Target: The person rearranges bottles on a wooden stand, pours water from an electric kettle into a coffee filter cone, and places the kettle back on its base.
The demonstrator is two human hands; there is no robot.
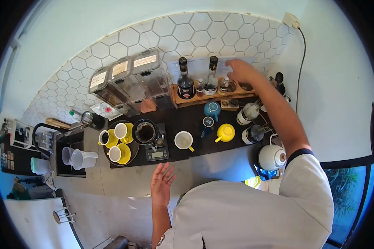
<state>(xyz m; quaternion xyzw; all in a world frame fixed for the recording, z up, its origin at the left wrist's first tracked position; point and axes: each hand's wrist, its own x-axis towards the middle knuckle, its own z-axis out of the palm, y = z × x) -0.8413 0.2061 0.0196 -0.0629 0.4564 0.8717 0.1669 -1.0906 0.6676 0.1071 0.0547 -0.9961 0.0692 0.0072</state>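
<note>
My left hand [162,184] is open, palm up with fingers apart, just in front of the counter edge below a digital scale [158,155]. On that scale stands a black dripper [145,132] with dark coffee grounds in it. My right hand [240,70] reaches over the wooden rack [191,101] at the back; its fingers look apart and I see nothing in them. Closest to it is a small capped bottle [224,84]. Two dark-capped bottles, one a dark bottle [186,81] and one a clear bottle [211,76], stand further left in the rack.
On a round tray [131,157] sit several yellow cups and saucers. A white cup [183,140], a blue cup [212,109] and an upturned yellow cup [225,133] stand mid-counter. A white kettle [271,157] is at right, lidded bins [145,62] at back left, plastic jugs [84,159] by the sink.
</note>
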